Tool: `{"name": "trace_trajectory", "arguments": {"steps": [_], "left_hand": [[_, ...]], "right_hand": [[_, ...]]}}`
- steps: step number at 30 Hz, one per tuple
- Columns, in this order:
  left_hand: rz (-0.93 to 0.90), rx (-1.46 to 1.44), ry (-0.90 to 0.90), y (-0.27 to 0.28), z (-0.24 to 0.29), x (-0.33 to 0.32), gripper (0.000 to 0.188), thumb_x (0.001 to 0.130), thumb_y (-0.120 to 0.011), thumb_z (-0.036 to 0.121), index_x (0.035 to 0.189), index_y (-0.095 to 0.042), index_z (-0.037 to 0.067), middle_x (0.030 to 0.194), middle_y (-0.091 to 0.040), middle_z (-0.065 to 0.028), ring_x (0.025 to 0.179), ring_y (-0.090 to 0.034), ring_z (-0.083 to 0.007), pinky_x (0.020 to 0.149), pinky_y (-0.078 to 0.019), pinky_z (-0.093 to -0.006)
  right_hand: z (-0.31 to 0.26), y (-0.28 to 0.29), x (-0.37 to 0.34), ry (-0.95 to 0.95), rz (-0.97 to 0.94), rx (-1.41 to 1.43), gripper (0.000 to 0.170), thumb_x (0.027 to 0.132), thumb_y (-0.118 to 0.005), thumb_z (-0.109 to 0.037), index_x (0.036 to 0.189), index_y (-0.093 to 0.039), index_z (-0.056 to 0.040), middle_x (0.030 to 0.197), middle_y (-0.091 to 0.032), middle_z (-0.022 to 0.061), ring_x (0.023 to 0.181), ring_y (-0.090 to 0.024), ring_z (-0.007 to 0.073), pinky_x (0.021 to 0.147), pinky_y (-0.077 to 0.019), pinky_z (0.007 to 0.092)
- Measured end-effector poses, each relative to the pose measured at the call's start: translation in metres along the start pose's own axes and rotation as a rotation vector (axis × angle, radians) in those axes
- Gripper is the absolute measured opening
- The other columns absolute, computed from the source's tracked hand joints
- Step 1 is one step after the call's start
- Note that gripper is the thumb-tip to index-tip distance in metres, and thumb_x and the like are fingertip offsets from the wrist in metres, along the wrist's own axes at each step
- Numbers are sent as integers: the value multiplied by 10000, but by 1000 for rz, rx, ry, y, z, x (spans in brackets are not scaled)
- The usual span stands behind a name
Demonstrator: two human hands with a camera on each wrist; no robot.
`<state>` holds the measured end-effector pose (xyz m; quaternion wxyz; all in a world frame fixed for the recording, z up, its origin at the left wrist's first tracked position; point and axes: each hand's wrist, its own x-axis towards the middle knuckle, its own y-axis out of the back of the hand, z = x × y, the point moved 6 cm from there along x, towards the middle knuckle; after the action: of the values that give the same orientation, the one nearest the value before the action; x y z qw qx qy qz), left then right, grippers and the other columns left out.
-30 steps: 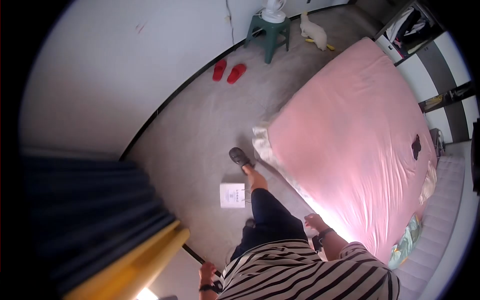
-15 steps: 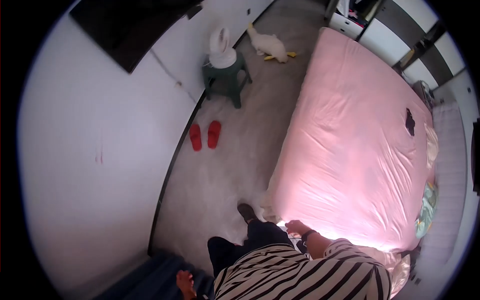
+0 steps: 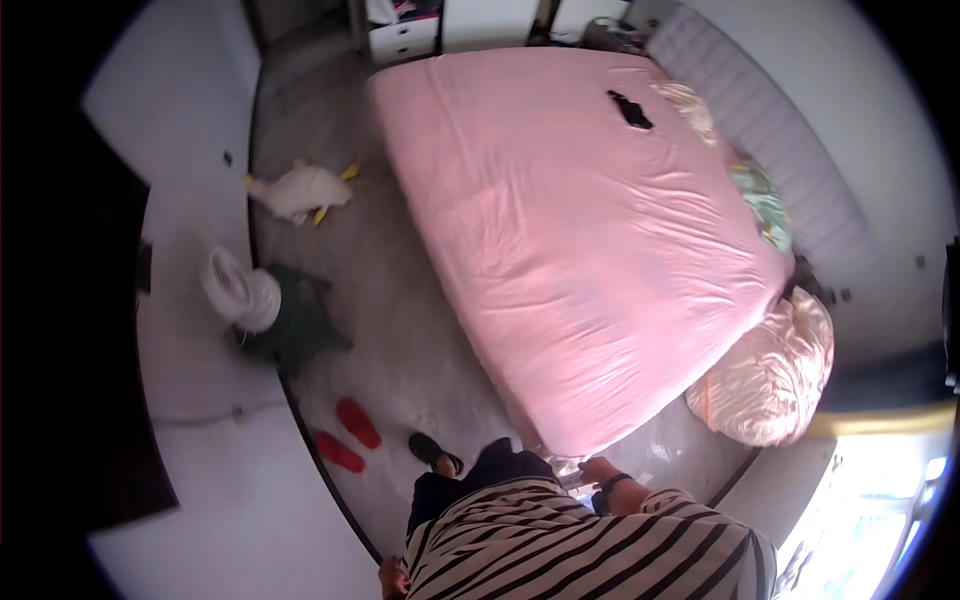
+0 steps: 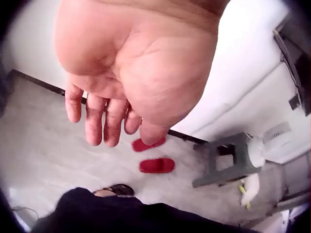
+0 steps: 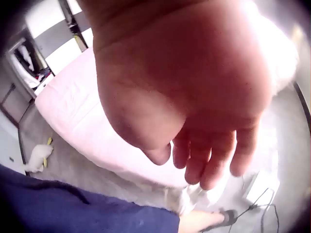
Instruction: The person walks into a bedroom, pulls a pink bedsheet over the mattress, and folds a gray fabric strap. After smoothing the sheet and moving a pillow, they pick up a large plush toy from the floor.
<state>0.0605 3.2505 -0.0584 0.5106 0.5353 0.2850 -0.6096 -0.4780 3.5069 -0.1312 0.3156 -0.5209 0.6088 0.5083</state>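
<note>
My left hand (image 3: 393, 577) hangs low at my side, near the wall. In the left wrist view its fingers (image 4: 113, 121) droop loosely from the palm and hold nothing. On the other side, my right hand (image 3: 600, 471) hangs beside the near corner of the bed (image 3: 560, 250), which has a pink sheet. The right wrist view shows that palm with relaxed fingers (image 5: 214, 162) and nothing in them. Beyond my left hand lie two red slippers (image 4: 156, 165) on the floor. A white paper bag (image 5: 262, 187) with cord handles stands on the floor below my right hand.
A white fan (image 3: 245, 292) stands on a green stool (image 3: 295, 315) by the wall. A white plush goose (image 3: 305, 192) lies on the floor between wall and bed. Crumpled shiny bedding (image 3: 770, 375) is heaped at the bed's right side. A black item (image 3: 630, 110) lies on the sheet.
The head view has turned to the right and moved forward, so the bed, slippers, stool and goose shift left in it. The curtain has left the left side. Both hands stay free.
</note>
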Motion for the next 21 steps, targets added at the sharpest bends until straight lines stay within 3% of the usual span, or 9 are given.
{"name": "trace_trajectory", "arguments": {"steps": [3,8,10,14,16,17,18,19,21], "left_hand": [[-2,73,-129,18,142,34,74,768,-517,203,796,-518,135,622,-490,-16,516,-493,-122,421,-382,-234],[51,184,-291,17,350,93,163,793,-493,305,874,-516,166,728,-536,22,656,-520,-106,539,-373,-277],[5,167,-388,-6,424,102,138,806,-503,228,913,-528,144,741,-537,5,666,-520,-108,559,-412,-297],[-93,82,-362,-47,515,169,298,802,-544,195,1085,-500,114,875,-586,-65,746,-567,-173,533,-417,-309],[-79,195,-274,-83,550,152,285,805,-544,269,1066,-512,161,882,-595,-21,757,-580,-138,544,-392,-250],[-232,183,-311,-95,561,152,335,811,-549,277,1118,-497,153,921,-603,-34,794,-588,-157,554,-393,-276],[-207,277,-249,-103,572,151,336,818,-539,295,1112,-501,137,919,-603,-44,784,-590,-166,546,-393,-281],[-199,362,-213,-124,600,158,341,826,-529,312,1106,-504,121,917,-603,-53,774,-592,-175,538,-392,-286],[-180,411,-322,-139,654,172,344,822,-538,330,1095,-515,122,921,-607,-43,762,-597,-166,537,-385,-281]], "right_hand": [[-107,-6,-49,-278,85,615,275,799,-537,-303,894,-599,-52,780,-635,87,656,-618,219,555,-481,375],[-165,-13,-47,-262,155,650,324,818,-500,-337,942,-595,-53,824,-642,74,710,-623,190,554,-483,352],[-180,-7,-32,-280,127,644,331,817,-502,-336,958,-594,-52,829,-645,76,703,-625,185,551,-484,350],[-222,37,16,-381,128,710,318,821,-500,-329,947,-593,-52,802,-642,66,709,-622,181,564,-477,358],[-252,82,50,-403,124,702,311,824,-493,-321,950,-591,-55,803,-640,66,724,-619,179,581,-474,369],[-267,94,61,-399,138,757,283,826,-497,-300,951,-579,-59,817,-633,65,751,-609,175,577,-469,360],[-302,123,70,-394,166,817,257,828,-501,-278,952,-567,-64,830,-626,65,778,-598,171,573,-463,351],[-340,169,91,-363,218,882,231,830,-505,-257,952,-556,-68,843,-619,64,805,-588,167,569,-458,342],[-403,231,135,-42,213,492,247,827,-511,-263,961,-552,-60,841,-617,52,792,-590,155,562,-450,286]]}}
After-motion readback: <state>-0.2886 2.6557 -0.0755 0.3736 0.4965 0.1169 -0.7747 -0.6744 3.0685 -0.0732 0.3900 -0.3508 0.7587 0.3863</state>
